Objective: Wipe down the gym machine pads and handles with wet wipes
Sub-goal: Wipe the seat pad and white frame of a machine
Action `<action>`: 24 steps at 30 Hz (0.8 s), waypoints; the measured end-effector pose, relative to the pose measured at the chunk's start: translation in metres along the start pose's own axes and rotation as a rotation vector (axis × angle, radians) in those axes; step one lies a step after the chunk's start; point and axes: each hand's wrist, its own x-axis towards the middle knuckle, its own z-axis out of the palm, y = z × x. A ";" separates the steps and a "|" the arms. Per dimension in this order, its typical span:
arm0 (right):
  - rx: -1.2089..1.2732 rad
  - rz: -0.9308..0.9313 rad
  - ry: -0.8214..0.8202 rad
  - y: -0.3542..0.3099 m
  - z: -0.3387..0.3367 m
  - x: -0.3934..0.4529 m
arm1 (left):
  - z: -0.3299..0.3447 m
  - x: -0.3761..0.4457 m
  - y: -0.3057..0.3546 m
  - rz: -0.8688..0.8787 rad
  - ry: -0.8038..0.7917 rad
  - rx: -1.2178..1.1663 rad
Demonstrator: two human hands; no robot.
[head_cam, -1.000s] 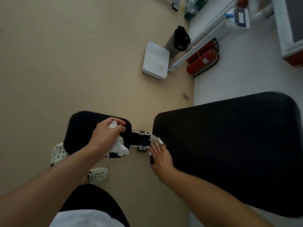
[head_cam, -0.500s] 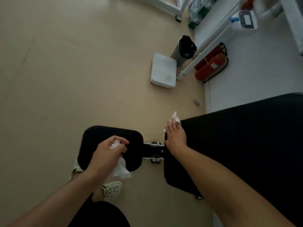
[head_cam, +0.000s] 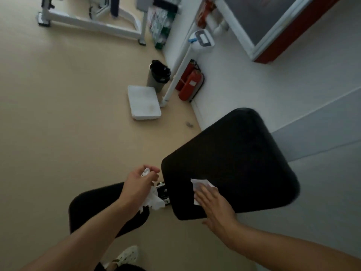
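Near edge: white perforated clog (head_cam: 127, 256) on the beige floor (head_cam: 58, 114), below the left forearm.

Left hand (head_cam: 136, 185) is curled around a crumpled wet wipe (head_cam: 153, 199); a bit of it pokes out by the fingertips, the rest hangs below the palm. Hand sits over the gap between the small black seat pad (head_cam: 93, 208) and the large black back pad (head_cam: 234, 163), just above the metal adjustment bracket (head_cam: 163, 192) joining them.

Right hand (head_cam: 214, 206) lies flat, fingers straight, pressing a second wipe (head_cam: 200, 185) onto the near-left part of the back pad. Wipe is spread flat, sticking out past the fingertips. Thumb hangs off the pad's lower edge.

Mid floor: white scale platform (head_cam: 144, 102) with its white post (head_cam: 178, 71) rising to a display head (head_cam: 203, 41). Grey bin with black liner (head_cam: 158, 76) just beside the platform. Two red fire extinguishers (head_cam: 190, 83) against the white wall (head_cam: 273, 94), next to the post.

Far: white machine frame (head_cam: 93, 22) on the floor top left, packs of bottles (head_cam: 160, 22) near the wall corner, red-edged panel (head_cam: 283, 26) top right.
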 end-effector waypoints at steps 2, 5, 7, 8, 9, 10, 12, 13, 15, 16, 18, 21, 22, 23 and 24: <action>0.125 0.202 0.067 0.045 -0.021 -0.032 | 0.019 -0.001 0.021 0.049 -0.068 0.037; 0.361 0.563 0.307 0.111 -0.039 -0.069 | 0.048 0.000 0.052 0.143 -0.173 0.078; 0.557 0.663 0.409 0.134 -0.041 -0.086 | 0.065 0.000 0.069 0.186 -0.224 0.085; 0.684 0.672 0.460 0.135 -0.040 -0.092 | 0.072 0.000 0.076 0.202 -0.243 0.077; 0.816 0.685 0.546 0.132 -0.036 -0.098 | 0.078 -0.001 0.082 0.216 -0.261 0.076; 0.948 0.734 0.648 0.127 -0.033 -0.102 | 0.082 -0.001 0.085 0.226 -0.279 0.075; 1.267 0.901 0.785 0.121 -0.032 -0.112 | 0.085 -0.001 0.087 0.226 -0.298 0.060; 1.385 0.966 0.826 0.121 -0.034 -0.116 | 0.085 -0.001 0.087 0.219 -0.304 0.052; 1.433 1.000 0.789 0.128 -0.036 -0.119 | 0.082 -0.001 0.086 0.193 -0.310 0.037; 1.415 0.953 0.682 0.135 -0.038 -0.117 | 0.080 0.000 0.085 0.182 -0.301 0.026; 1.385 0.806 0.384 0.153 -0.045 -0.110 | 0.077 0.003 0.082 0.160 -0.284 0.011; 1.390 0.701 0.286 0.188 -0.059 -0.083 | 0.072 0.005 0.079 0.150 -0.268 -0.007; 1.381 0.691 0.319 0.200 -0.064 -0.072 | 0.070 0.004 0.078 0.149 -0.256 -0.007; 1.357 0.685 0.347 0.211 -0.070 -0.060 | 0.069 0.003 0.076 0.147 -0.244 0.001; 1.325 0.674 0.363 0.220 -0.076 -0.048 | 0.067 0.002 0.075 0.145 -0.231 -0.003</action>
